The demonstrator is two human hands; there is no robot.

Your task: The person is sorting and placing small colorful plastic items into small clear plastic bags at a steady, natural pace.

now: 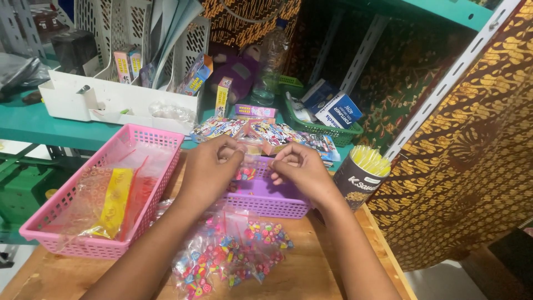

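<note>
My left hand (211,169) and my right hand (300,169) meet over a purple plastic basket (266,204), fingertips pinching a small clear plastic bag (252,149) stretched between them. Small colourful pieces (245,174) lie in the basket below the hands. In front of the basket, on the wooden table (311,272), lie clear bags filled with many small colourful beads or erasers (233,258), between my two forearms.
A pink basket (97,166) holding clear zip bags stands at the left. A black cup of yellow sticks (363,172) sits at the right. Behind are a teal shelf (33,125), a white organiser (111,100), a green basket (327,130) and patterned cloth (472,155).
</note>
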